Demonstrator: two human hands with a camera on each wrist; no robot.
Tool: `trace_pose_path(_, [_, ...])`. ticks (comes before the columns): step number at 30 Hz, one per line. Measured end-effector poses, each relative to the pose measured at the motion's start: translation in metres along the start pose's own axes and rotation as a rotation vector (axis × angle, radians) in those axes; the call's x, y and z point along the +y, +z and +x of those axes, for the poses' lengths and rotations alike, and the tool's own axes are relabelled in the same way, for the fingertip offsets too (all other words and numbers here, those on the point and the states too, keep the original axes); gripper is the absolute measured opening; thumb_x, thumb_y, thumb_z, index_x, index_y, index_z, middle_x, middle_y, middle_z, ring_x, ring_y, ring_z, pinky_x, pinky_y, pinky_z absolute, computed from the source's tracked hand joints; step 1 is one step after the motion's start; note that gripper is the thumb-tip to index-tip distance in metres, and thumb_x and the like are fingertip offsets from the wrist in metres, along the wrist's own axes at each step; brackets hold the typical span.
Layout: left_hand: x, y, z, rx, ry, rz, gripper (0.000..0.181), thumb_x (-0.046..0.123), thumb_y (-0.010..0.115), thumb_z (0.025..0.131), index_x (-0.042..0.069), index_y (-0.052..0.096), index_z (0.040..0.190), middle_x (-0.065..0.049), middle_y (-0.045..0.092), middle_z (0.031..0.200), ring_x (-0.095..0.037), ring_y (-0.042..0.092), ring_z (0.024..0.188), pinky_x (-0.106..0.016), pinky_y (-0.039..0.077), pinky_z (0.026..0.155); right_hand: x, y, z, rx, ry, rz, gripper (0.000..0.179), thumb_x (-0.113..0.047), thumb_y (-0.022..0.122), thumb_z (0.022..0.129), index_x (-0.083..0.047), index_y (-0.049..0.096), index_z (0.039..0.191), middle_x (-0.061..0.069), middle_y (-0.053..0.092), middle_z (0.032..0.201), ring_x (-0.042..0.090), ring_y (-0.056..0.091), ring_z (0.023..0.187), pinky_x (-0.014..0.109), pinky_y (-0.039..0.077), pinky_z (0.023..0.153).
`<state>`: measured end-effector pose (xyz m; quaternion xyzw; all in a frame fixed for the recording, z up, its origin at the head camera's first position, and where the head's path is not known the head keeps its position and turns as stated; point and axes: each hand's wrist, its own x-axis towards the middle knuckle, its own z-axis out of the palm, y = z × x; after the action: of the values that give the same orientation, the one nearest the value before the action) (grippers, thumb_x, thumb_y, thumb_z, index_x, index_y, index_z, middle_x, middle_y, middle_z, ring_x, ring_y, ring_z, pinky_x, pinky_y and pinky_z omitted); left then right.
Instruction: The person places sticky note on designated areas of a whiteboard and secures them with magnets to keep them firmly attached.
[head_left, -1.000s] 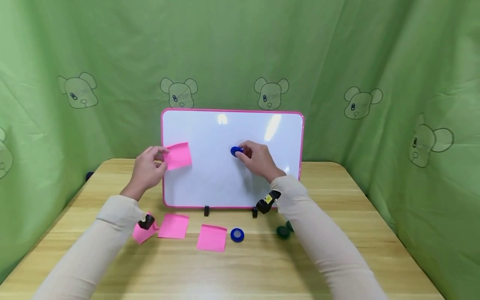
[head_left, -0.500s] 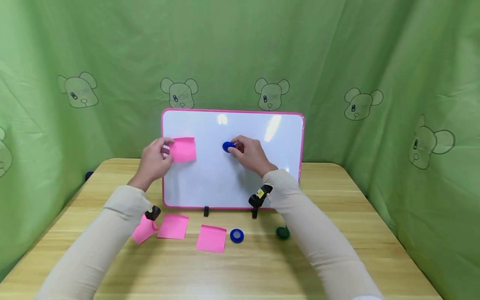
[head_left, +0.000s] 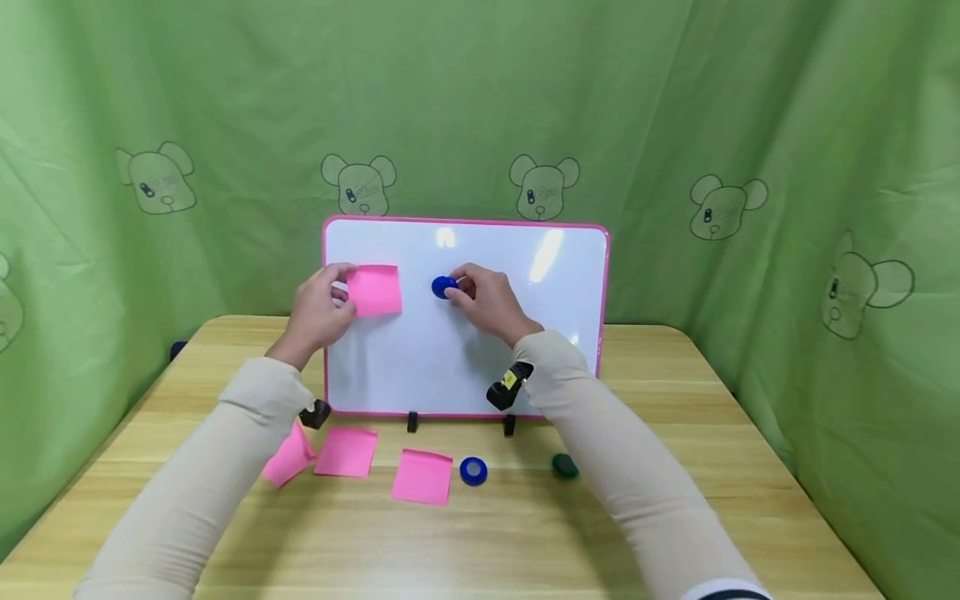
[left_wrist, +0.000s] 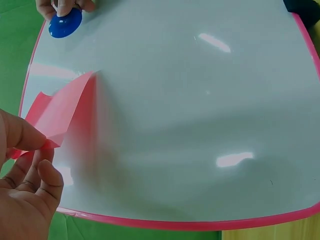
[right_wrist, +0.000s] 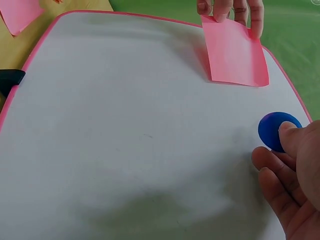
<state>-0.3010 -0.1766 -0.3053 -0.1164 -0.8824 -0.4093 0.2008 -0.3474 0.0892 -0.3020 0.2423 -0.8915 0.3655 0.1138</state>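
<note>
On the near part of the wooden table (head_left: 420,550) lie a right-hand note (head_left: 422,477), a middle note (head_left: 347,452) and a left-hand note (head_left: 288,458), all pink, the last partly hidden by the left sleeve (head_left: 195,483). Just right of them lies a blue disc with a grey centre (head_left: 473,472), and well to its right a green disc (head_left: 565,466) beside the right sleeve (head_left: 630,475). Behind these, two black feet (head_left: 412,422) support the whiteboard (head_left: 405,367). Farther up, before its left half, the left hand (head_left: 318,308) pinches a pink sheet (head_left: 374,291) by its left edge; the paper juts rightward from the fingertips. The right hand (head_left: 489,304) grips a plain blue disc (head_left: 442,287) between thumb and fingers; it sits at their tips, right of the sheet and apart from it. Whether it touches the whiteboard cannot be told. Farthest off hangs a green curtain (head_left: 480,92) printed with bear heads (head_left: 542,192).
</note>
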Motion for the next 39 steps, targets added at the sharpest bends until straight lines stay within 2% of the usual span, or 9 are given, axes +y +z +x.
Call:
trace_pose_path(11, [0.003,0.001,0.007,-0.032,-0.013,0.016,0.059,-0.006,0.054,0.079,0.001,0.049,0.137,-0.020,0.053,0.120,-0.030,0.058,0.095,-0.040,0.053,0.075,0.001,0.001,0.008,0.020,-0.055,-0.004,0.020,-0.016,0.064,0.094,-0.004,0.064,0.111,0.008,0.066,0.091,0.019,0.057,0.079,0.029,0.047,0.069])
trace_pose_path(22, [0.005,0.001,0.013,-0.052,-0.045,0.035,0.061,-0.003,0.057,0.080,0.002,0.047,0.140,-0.018,0.051,0.124,-0.029,0.056,0.097,-0.040,0.053,0.076,-0.004,0.000,0.013,0.031,-0.047,0.005,0.021,-0.016,0.064,0.094,-0.004,0.063,0.111,0.009,0.068,0.094,0.018,0.060,0.081,0.029,0.049,0.070])
trace_pose_path(32, [0.007,0.003,0.017,-0.035,-0.033,0.039,0.053,0.005,0.059,0.085,0.001,0.049,0.137,-0.018,0.052,0.120,-0.029,0.057,0.094,-0.039,0.053,0.074,-0.011,0.001,0.019,0.044,-0.052,0.024,0.018,-0.016,0.064,0.094,-0.003,0.064,0.105,0.008,0.066,0.091,0.018,0.059,0.082,0.028,0.049,0.072])
trace_pose_path(39, [0.007,0.004,0.019,-0.033,-0.036,0.031,0.053,0.003,0.059,0.085,0.001,0.049,0.137,-0.019,0.052,0.120,-0.029,0.057,0.093,-0.039,0.054,0.073,-0.021,0.005,0.024,0.067,-0.058,0.012,0.015,-0.018,0.065,0.094,-0.005,0.067,0.101,0.006,0.062,0.082,0.018,0.054,0.075,0.027,0.043,0.065])
